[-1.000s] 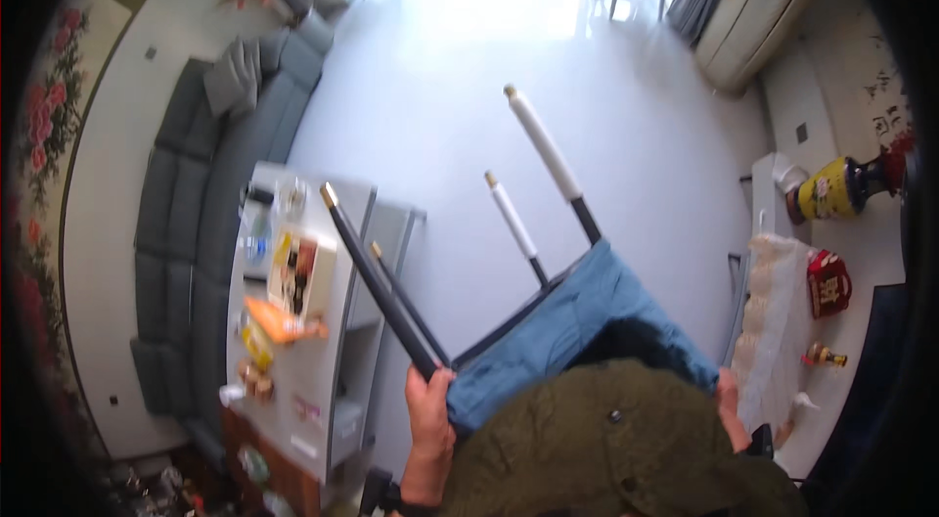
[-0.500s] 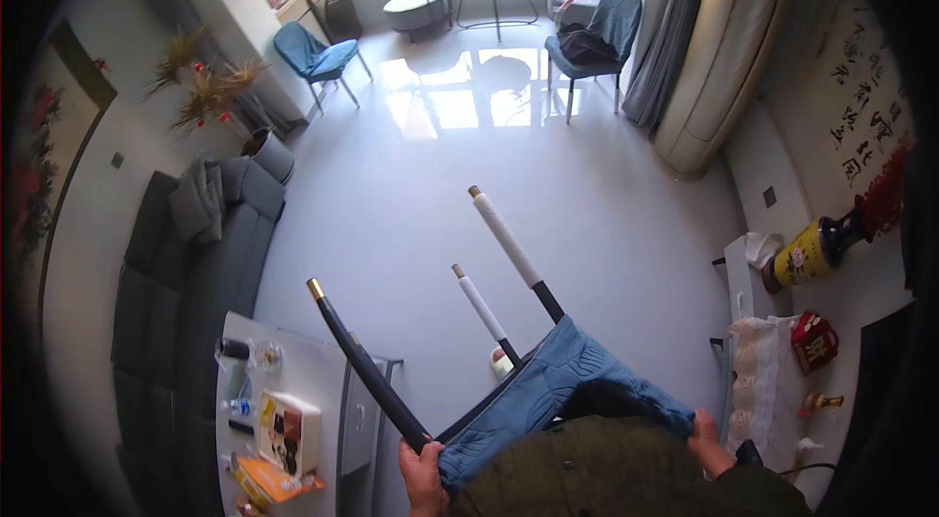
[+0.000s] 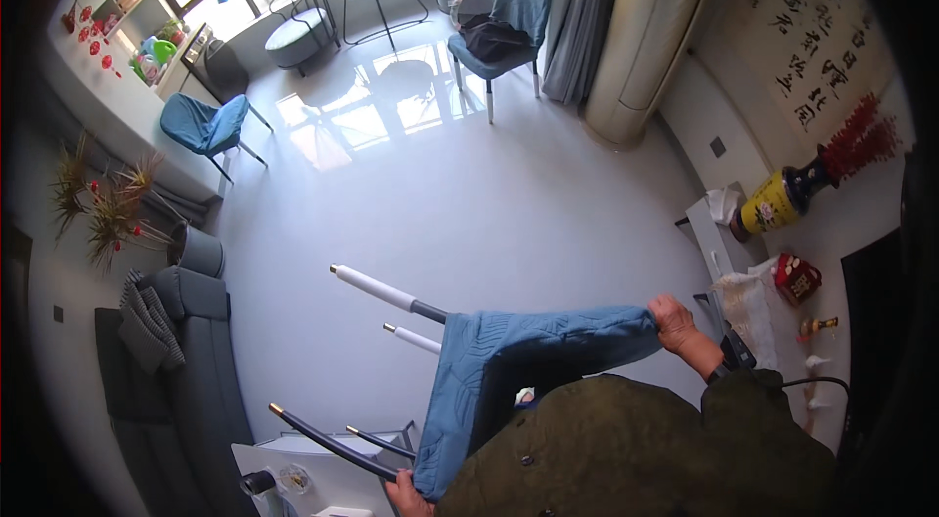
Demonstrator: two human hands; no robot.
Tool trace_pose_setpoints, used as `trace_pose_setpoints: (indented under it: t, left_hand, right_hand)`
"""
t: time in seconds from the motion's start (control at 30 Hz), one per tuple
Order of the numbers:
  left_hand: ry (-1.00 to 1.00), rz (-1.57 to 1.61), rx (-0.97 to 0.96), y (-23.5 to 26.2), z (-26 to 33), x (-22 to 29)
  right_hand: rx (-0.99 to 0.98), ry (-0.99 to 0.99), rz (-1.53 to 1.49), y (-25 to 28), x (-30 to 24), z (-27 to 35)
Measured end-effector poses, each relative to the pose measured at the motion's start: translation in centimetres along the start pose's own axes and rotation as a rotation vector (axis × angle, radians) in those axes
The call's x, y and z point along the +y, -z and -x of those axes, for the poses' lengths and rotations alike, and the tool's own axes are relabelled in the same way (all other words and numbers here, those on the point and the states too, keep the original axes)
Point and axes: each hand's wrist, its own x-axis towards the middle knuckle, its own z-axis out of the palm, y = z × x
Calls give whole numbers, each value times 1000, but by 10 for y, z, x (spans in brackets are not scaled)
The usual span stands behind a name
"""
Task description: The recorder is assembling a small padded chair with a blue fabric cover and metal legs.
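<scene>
A chair in a blue quilted cover (image 3: 460, 351) is held up in front of my body, its legs pointing away toward the left. Two of the legs carry white sleeves (image 3: 377, 288), while the other two show as bare black legs (image 3: 333, 441) with gold tips. My left hand (image 3: 409, 497) is closed on the covered seat's lower corner, beside the base of a black leg. At the far right end of the cover, my right hand (image 3: 675, 323) grips the covered edge. My dark green jacket hides the near part of the chair.
A coffee table (image 3: 279, 453) stands close at lower left, near the chair legs, with a grey sofa (image 3: 201, 351) beyond. On the right is a low cabinet (image 3: 706, 233) bearing a yellow vase (image 3: 768, 209). Two more blue-covered chairs (image 3: 205, 126) (image 3: 523, 3) stand farther off.
The chair has turned anticlockwise, its legs swinging from pointing ahead to pointing left. My right hand has risen and moved left; my left hand is slightly lower. The view has shifted right.
</scene>
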Motion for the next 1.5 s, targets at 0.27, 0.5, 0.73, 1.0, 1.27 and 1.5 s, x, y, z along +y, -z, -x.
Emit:
trace_pose_setpoints:
  t: [0.27,0.5,0.73,1.0,1.27,1.5]
  left_hand:
    - [78,77,61,-60,-19,57]
    - [-59,131,193,-100,-22,96]
    - [-45,317,249,-120,-21,118]
    - [-79,382,353,-90,-47,131]
    - [-96,517,482,-39,-126,161]
    - [83,662,652,11,-172,167]
  right_hand:
    - [-36,42,-16,-25,11,-107]
    - [-168,77,-138,-48,15,-171]
    - [-264,204,-184,-86,1,-226]
    - [-342,296,-35,-110,-36,-281]
    - [-258,445,83,-94,-165,-400]
    - [-199,536,133,-90,-265,-465]
